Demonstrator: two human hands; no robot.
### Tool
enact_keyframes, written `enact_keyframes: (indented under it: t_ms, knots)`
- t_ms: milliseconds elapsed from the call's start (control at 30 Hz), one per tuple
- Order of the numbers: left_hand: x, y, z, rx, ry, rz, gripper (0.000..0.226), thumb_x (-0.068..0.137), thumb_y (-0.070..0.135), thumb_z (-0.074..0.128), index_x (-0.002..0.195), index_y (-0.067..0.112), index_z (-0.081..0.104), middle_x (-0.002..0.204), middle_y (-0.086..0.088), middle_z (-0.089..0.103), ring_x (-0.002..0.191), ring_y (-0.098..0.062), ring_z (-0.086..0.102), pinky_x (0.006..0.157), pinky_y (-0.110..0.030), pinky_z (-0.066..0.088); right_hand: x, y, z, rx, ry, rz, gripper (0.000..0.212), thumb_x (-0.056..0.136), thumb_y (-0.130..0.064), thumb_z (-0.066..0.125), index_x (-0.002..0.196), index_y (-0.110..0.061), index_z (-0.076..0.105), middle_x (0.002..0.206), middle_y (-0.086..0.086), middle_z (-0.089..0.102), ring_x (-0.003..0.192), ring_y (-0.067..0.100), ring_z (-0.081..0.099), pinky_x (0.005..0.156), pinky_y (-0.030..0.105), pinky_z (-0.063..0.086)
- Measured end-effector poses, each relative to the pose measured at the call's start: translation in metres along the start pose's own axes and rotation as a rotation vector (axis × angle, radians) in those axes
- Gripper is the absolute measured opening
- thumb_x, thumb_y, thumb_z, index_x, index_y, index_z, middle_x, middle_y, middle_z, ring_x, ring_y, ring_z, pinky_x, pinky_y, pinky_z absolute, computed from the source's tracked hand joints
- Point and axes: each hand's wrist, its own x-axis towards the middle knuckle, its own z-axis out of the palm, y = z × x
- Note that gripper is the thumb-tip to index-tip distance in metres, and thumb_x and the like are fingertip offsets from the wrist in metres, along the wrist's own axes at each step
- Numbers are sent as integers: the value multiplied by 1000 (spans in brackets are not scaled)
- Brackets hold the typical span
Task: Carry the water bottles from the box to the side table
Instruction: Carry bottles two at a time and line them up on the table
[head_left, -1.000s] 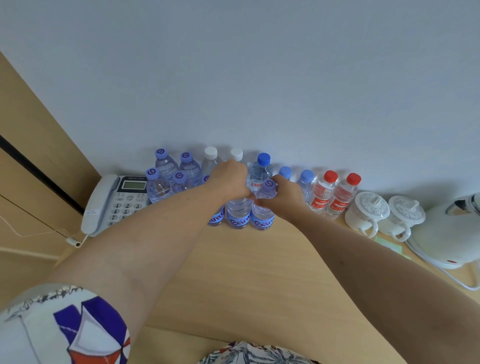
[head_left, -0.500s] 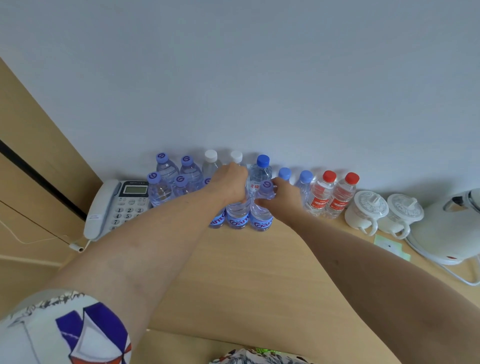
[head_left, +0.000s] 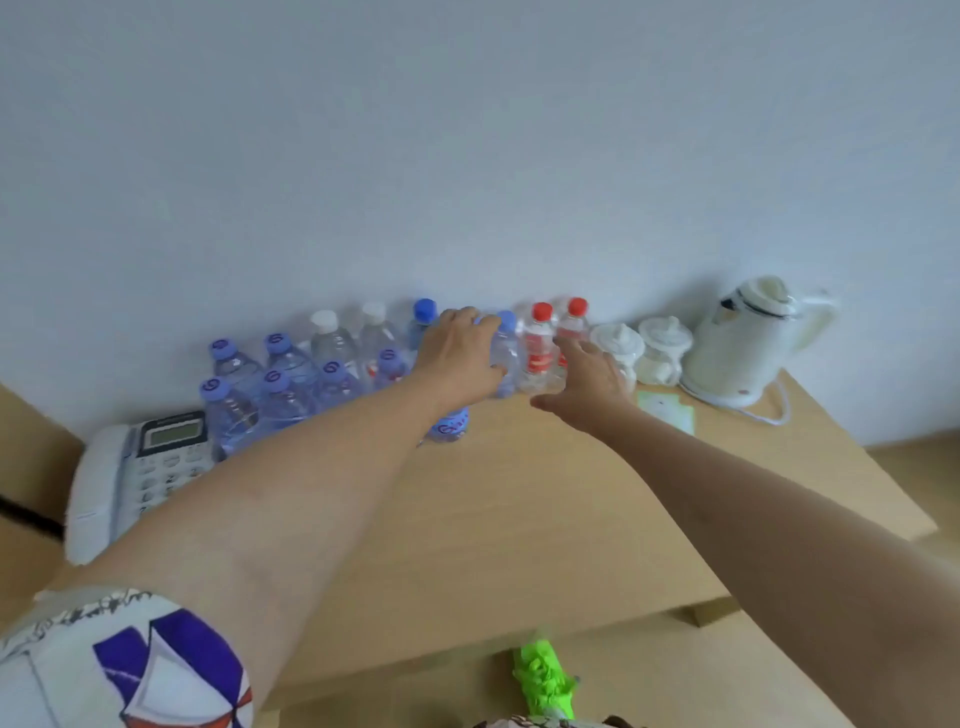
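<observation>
- Fingers (head_left: 480, 322) of the left hand (head_left: 460, 358) curl round a blue-capped bottle (head_left: 505, 353).
- Right hand (head_left: 587, 382) hangs spread, holding nothing, beside the red-capped bottles (head_left: 540, 348) on the side table (head_left: 519, 509).

The left hand (head_left: 457, 358) covers most of the blue-capped bottle (head_left: 505, 353) under its fingers (head_left: 480, 325), so the grip itself cannot be made out. Below that wrist only the base of a purple-labelled bottle (head_left: 449, 428) shows. The whole frame is motion-blurred; bottle labels and the telephone (head_left: 135, 467) keys are unreadable. The sleeve (head_left: 119, 665) is cut off by the edge.
</observation>
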Motion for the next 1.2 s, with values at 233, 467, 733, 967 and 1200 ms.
enact_keyframes:
  t_ms: [233,467,733,967,1200]
  knots:
    - [8,146,26,31,-103,304,70,81,52,67,141,24,45,149,-9,42,135,-31,38,104,-42,40,-101,118,-57,-17,139,341,95,73,-46,84,150,-29,31,146,5,41,133,33,37,105,45,38]
    - [-28,339,51,7,-176,583,74,84,54,66,146,27,36,154,-6,33,142,-28,28,109,-42,35,-225,241,-123,-49,293,652,100,73,-53,82,153,-30,26,152,6,38,137,32,35,107,44,37]
    - [-123,583,81,-52,-216,878,74,84,54,65,147,25,38,153,-10,37,141,-29,31,110,-43,37,-404,392,-186,-42,415,965,98,71,-52,83,151,-31,29,150,7,39,136,32,36,106,44,37]
    - [-238,772,111,-118,-265,1117,75,83,56,67,146,26,40,153,-8,38,141,-29,33,111,-43,34,-572,488,-238,-57,470,1243,97,73,-52,82,152,-33,29,154,8,36,138,32,35,108,47,37]
    - [-340,918,131,-212,-360,1314,77,80,56,73,146,30,42,150,-4,44,138,-28,38,108,-47,41,-701,547,-269,-19,553,1502,97,76,-54,79,154,-33,26,157,8,31,141,31,30,110,45,33]
